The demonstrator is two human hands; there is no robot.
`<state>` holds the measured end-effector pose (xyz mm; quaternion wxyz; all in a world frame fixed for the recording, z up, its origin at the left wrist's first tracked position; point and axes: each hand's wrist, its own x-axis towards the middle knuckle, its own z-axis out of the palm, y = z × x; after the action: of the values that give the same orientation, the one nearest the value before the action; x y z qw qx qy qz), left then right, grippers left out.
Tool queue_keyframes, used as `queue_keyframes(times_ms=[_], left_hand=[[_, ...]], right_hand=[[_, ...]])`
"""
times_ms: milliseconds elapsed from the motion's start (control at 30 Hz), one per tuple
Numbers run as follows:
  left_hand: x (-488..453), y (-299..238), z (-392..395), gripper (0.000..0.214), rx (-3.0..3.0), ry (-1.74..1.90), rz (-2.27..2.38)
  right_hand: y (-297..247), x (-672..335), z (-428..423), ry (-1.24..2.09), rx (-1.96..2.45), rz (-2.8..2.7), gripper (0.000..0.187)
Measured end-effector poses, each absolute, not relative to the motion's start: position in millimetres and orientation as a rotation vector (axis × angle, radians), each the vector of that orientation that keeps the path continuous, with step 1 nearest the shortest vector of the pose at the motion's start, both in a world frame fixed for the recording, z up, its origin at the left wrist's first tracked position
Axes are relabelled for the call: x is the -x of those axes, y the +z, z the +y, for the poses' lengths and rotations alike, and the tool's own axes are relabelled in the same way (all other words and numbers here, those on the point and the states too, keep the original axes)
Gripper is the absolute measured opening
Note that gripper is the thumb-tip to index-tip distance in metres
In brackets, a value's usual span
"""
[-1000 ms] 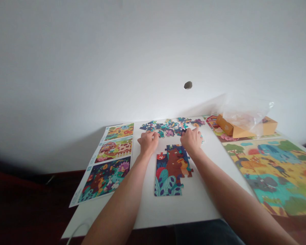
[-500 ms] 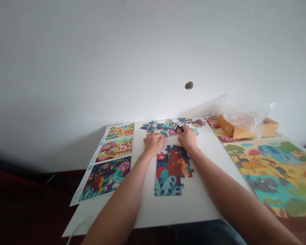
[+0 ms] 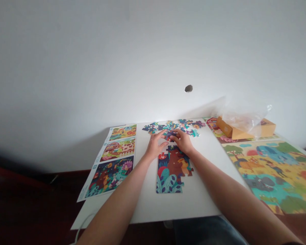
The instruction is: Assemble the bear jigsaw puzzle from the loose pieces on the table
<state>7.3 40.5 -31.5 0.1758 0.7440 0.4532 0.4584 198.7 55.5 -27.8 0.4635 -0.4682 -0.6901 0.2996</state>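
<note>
Ur R hand looks to have the pc pinched, just past the far edge of the part-built puzzle. L hand is spread open beside it, can't tell if it's touching. IMO keep the pc flat n line up tabs b4 pressing. White table, loose pcs at the back, wall behind w/ a hole FYI.

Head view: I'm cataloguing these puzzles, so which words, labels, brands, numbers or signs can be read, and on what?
None can be read.
White paper sheet with three colourful pictures: small marks along its left margin, too small and blurred to read.
Orange-yellow cardboard box: pale mark on its left flap, too blurred to tell whether it is lettering.
</note>
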Motion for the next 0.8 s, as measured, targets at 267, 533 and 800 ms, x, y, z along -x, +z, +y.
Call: queue_keyframes(times_ms=[267,533,800], left_hand=[[3,-22,38,0.058,-2.195,1.275,1.196],[1,-18,31,0.06,-2.268,1.271,1.23],[6,-22,39,0.051,-2.228,1.385,1.36]], right_hand=[[-21,-194,46,0.795,1.051,-1.755,0.036],[-20,-190,44,0.79,1.049,-1.662,0.034],[-12,-203,42,0.533,1.019,-1.915,0.051]])
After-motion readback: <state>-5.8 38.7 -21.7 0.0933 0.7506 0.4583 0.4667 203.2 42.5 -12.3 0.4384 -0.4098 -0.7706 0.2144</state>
